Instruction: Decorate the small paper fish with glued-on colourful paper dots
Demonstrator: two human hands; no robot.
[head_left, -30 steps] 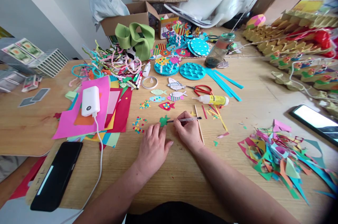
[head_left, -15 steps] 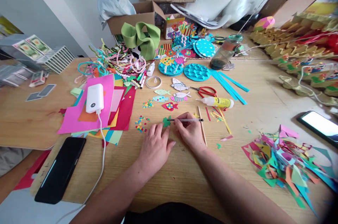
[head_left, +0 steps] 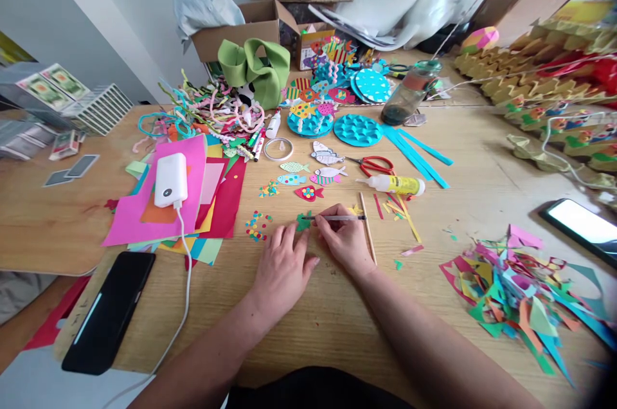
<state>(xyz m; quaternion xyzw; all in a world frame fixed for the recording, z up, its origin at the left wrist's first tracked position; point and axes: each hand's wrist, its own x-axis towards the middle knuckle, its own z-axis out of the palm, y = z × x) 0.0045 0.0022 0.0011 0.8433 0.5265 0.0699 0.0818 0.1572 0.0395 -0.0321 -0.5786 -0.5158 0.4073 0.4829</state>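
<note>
My right hand (head_left: pixel 347 243) pinches a thin dark pen (head_left: pixel 344 218), held almost level and pointing left. The pen's tip meets the edge of a small green paper cutout (head_left: pixel 303 221), whose exact shape is partly covered. Flat on the table, my left hand (head_left: pixel 284 261) has its fingers stretched out, fingertips against the lower edge of that cutout. Colored paper dots (head_left: pixel 258 226) lie just left of these fingers. Beyond the hands rest a red paper fish (head_left: pixel 308 193) with dots on it and a blue spotted fish (head_left: pixel 292 179). A wooden stick (head_left: pixel 367 229) lies beside my right hand.
Red-handled scissors (head_left: pixel 376 165) and a glue bottle (head_left: pixel 398 185) lie beyond my right hand. Paper scraps (head_left: pixel 520 287) are heaped at right. Colored sheets (head_left: pixel 144 222) carry a white power bank (head_left: pixel 171 179) at left, near a black phone (head_left: pixel 108 312). Another person's arm (head_left: pixel 43 309) shows at left.
The view has shifted very slightly. My right hand and the pen have barely moved; the pen still points at the green cutout. My left hand stays in place.
</note>
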